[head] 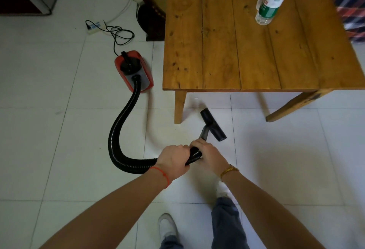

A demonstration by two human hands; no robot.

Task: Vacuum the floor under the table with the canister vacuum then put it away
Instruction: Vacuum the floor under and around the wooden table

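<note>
Black hose (pixel 126 130) clenched in both hands' fingers (pixel 185 147), nozzle (pixel 213 125) just short of the table leg (pixel 179 106); next up, pushing under.

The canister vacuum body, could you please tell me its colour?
Red canister vacuum, grey and black on top; head view.

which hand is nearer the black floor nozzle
Right. The right hand grips the hose end right where the grey tube leads to the floor nozzle. The left hand grips the hose further back, farther from the nozzle.
</note>
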